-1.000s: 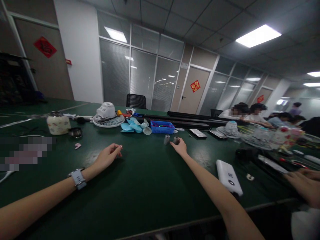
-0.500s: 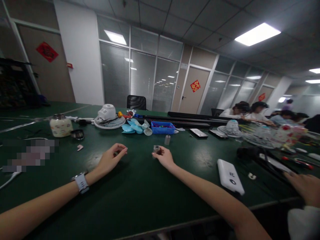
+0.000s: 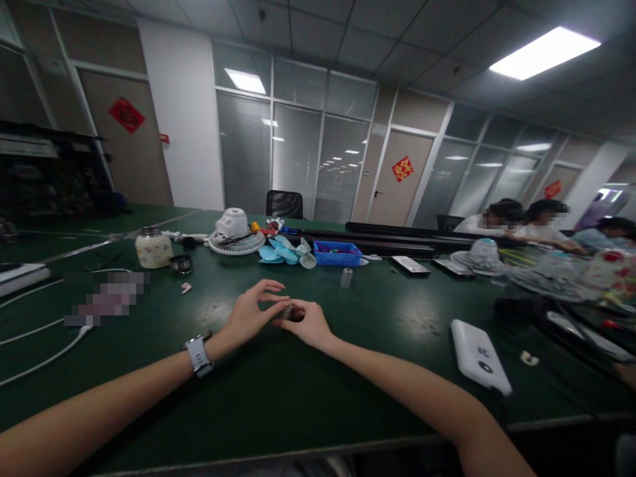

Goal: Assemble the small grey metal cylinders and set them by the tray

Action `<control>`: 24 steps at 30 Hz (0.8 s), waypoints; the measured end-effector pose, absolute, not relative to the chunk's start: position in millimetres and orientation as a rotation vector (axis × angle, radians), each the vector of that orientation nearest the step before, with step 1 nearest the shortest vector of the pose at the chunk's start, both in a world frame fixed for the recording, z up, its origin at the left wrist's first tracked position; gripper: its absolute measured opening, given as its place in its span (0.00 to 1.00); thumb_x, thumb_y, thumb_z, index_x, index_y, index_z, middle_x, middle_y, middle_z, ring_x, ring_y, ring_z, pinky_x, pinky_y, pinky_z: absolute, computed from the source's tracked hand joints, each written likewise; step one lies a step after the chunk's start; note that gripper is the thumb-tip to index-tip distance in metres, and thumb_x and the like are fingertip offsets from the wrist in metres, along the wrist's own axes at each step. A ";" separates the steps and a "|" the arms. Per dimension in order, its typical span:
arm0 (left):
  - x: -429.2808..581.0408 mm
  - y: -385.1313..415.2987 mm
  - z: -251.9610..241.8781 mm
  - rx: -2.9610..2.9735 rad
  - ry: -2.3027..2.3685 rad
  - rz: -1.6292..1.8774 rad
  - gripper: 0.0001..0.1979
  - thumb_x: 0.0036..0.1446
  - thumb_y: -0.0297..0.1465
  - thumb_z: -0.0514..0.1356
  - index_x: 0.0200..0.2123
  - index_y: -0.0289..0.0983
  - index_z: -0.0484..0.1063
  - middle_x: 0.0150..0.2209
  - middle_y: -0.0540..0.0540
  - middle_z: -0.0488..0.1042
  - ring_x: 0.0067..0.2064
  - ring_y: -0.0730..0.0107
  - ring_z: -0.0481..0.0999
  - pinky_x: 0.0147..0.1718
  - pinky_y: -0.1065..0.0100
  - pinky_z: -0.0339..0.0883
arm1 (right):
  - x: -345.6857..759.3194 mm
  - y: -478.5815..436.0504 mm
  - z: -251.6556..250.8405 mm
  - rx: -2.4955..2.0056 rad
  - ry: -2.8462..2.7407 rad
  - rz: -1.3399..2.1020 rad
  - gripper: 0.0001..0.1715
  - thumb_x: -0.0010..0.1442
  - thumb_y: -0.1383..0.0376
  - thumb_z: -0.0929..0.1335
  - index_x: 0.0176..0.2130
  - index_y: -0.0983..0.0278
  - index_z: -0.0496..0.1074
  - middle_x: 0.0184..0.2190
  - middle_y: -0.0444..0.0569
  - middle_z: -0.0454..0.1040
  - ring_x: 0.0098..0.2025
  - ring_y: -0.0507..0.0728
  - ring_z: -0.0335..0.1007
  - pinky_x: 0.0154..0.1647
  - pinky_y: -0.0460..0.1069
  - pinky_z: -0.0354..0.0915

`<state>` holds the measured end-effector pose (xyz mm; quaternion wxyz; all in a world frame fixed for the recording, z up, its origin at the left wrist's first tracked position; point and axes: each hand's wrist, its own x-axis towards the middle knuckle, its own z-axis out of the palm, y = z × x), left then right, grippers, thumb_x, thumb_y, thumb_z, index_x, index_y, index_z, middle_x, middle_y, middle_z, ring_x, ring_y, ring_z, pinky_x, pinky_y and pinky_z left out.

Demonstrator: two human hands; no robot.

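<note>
My right hand [image 3: 305, 321] grips a small metal cylinder [image 3: 287, 311] between thumb and fingers, low over the green table; the fingers cover most of it. From the left, my left hand [image 3: 253, 310] reaches in with its fingers apart. Its thumb tip is right at the cylinder, but whether it touches cannot be made out. A second small metal cylinder [image 3: 346, 277] stands upright on the table, beyond my right hand.
Behind lie light-blue fan blades [image 3: 284, 251], a blue basket [image 3: 338, 257] and a white fan part [image 3: 233, 228]. A patterned bottle [image 3: 154, 248] and its dark cup [image 3: 181, 264] stand left. At right is a white power bank [image 3: 479, 356]. Co-workers sit at the far right.
My right hand has moved left with the metal cylinder, and my left hand has come right to meet it. The view has turned slightly left. The co-worker's hand at right has mostly left the view.
</note>
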<state>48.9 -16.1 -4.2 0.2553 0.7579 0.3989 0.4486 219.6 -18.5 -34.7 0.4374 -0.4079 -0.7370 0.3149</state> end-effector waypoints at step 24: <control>3.6 7.2 -27.9 1.975 1.090 0.832 0.30 0.46 0.47 0.64 0.49 0.40 0.63 0.40 0.44 0.81 0.47 0.56 0.78 0.48 0.56 0.66 | 339.9 24.9 -48.9 -1.496 -1.334 0.448 0.28 0.44 0.57 0.75 0.45 0.65 0.75 0.35 0.50 0.79 0.36 0.57 0.76 0.41 0.51 0.70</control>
